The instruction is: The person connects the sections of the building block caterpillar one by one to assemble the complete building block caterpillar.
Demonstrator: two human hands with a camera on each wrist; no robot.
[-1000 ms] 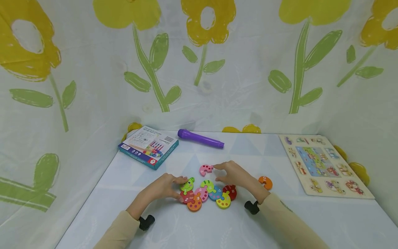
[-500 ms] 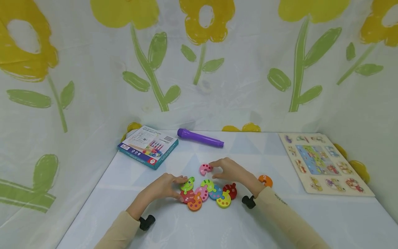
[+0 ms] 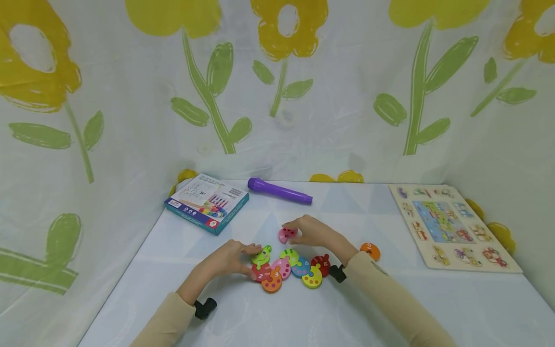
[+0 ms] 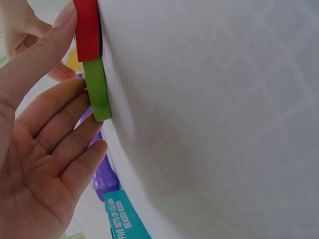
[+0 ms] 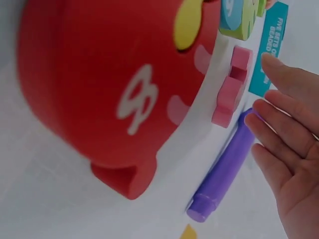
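Note:
In the head view, interlocking numbered pieces form a caterpillar puzzle (image 3: 277, 281), from a smiling green head (image 3: 261, 259) at left to a red piece with an 8 (image 3: 321, 262) at right. My left hand (image 3: 226, 260) rests against its left end. The left wrist view shows the thumb on the edge of a red piece (image 4: 87, 32) and the extended fingertips against the green piece (image 4: 98, 94). My right hand (image 3: 315, 233) is over a loose pink spotted piece (image 3: 284, 236) behind the chain. In the right wrist view its fingers stay apart from that pink piece (image 5: 231, 92).
A loose orange piece with a 10 (image 3: 370, 251) lies by the right forearm. Behind are a purple toy microphone (image 3: 279, 191) and a teal-edged box (image 3: 208, 203). A wooden picture puzzle board (image 3: 451, 226) lies at right. Flowered fabric (image 3: 329, 130) surrounds the table.
My right hand has moved left and a little farther back, from the right side of the loose pink piece to over it. The left hand and the chain have stayed put.

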